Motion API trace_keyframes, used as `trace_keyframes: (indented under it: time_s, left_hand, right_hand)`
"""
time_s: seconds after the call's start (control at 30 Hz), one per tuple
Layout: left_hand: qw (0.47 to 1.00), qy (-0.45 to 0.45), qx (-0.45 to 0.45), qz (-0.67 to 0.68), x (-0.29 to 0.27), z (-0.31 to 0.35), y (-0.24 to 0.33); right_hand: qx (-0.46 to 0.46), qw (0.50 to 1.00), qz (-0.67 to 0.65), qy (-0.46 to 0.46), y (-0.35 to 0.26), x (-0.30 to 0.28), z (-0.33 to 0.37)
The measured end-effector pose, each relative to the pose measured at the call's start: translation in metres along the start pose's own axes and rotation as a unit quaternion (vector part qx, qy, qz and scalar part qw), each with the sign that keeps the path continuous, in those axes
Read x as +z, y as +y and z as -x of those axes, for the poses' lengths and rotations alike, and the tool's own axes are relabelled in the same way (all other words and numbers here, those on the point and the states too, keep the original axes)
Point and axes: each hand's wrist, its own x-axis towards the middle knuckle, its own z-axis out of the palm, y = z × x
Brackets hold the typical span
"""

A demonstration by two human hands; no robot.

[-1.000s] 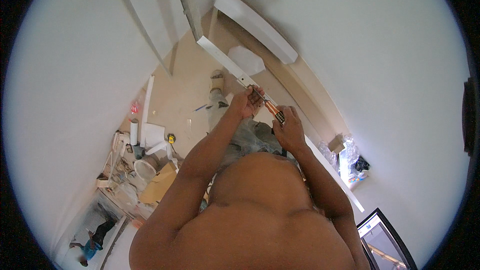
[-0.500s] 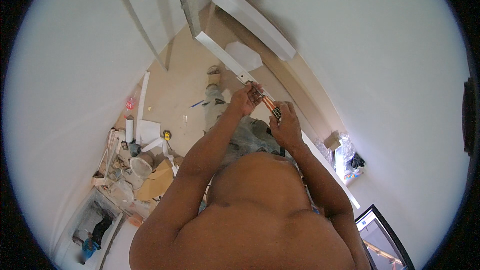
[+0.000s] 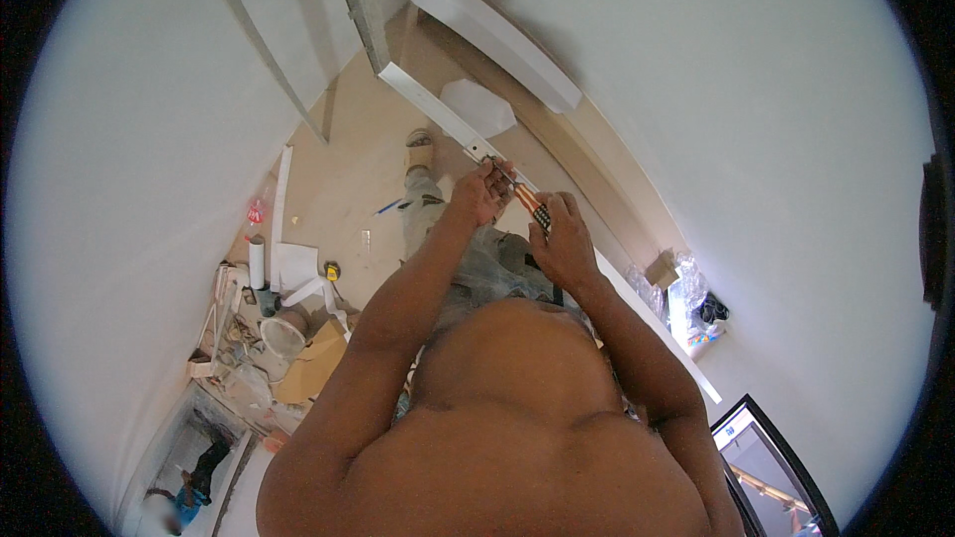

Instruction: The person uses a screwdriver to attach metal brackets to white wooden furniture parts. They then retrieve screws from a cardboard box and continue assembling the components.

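A long white strip (image 3: 430, 106), with a small dark hole, runs slantwise from the far left past my hands and on beneath my right forearm. My right hand (image 3: 565, 247) is closed around the handle of a screwdriver (image 3: 531, 206), patterned in orange, white and black. Its thin shaft points toward my left hand (image 3: 479, 196) and the strip. The fingers of my left hand are curled at the strip's edge, by the shaft's tip. Whatever small part they pinch there is too small to make out.
A long white box-like piece (image 3: 497, 40) lies by the far wall, a white sheet (image 3: 479, 107) beside the strip. At left are a tape measure (image 3: 332, 269), a bucket (image 3: 285, 334), cardboard (image 3: 314, 363) and scraps. Plastic wrap (image 3: 686, 278) lies at right. Another person (image 3: 194, 492) is at lower left.
The view has shifted slightly. Both hands stay at the same spot on the strip, with the screwdriver still in my right hand. The other person at lower left has moved a little.
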Motion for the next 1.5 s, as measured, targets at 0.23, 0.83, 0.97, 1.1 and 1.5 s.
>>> trace_keyframes:
  time_s: [0.23,0.83,0.97,1.1,1.5]
  left_hand:
    - [1.0,-0.001,-0.009,-0.023,0.004,0.007,0.004]
    - [0.843,0.041,0.179,-0.506,-0.006,0.011,0.01]
    - [0.578,0.161,0.426,-0.677,0.001,0.018,0.014]
    - [0.447,0.076,0.542,-0.708,0.011,0.02,0.021]
    - [0.515,-0.025,0.502,-0.694,-0.004,0.01,0.034]
  right_hand:
    - [-0.007,1.0,0.009,-0.011,-0.003,-0.001,-0.005]
    - [-0.022,0.993,0.104,-0.048,-0.031,-0.008,-0.028]
    - [0.024,0.985,0.138,-0.097,-0.049,-0.013,-0.044]
    - [0.015,0.975,0.172,-0.141,-0.068,-0.015,-0.053]
    - [-0.006,0.964,0.222,-0.147,-0.092,-0.004,-0.074]
